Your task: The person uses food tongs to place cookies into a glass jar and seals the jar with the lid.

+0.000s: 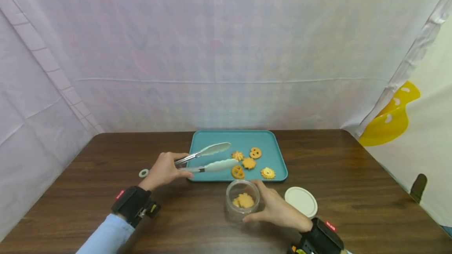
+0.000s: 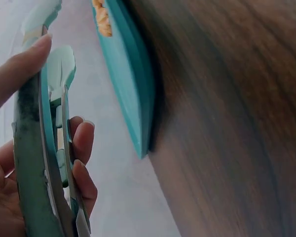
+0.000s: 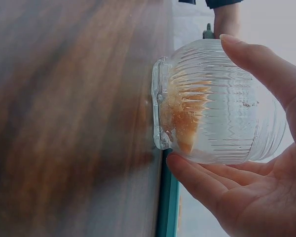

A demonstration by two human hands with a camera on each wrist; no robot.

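Left grip (image 1: 165,171) wrapped round the handle end of the tongs (image 1: 206,159), thumb and fingers curled on both arms, tips spread apart over the teal tray (image 1: 226,138). Right grip (image 1: 277,209) curled round the ribbed glass jar (image 1: 242,200), thumb and fingers on opposite sides, jar standing on the bench (image 1: 353,167) just at 6 o'clock from the tray. A couple of cookies (image 1: 243,200) sitting inside. Five more cookies (image 1: 248,163) loose on the tray by the tong tips. White lid (image 1: 301,201) at 3 o'clock from the jar, small ring (image 1: 143,173) at 9 o'clock from the left grip.
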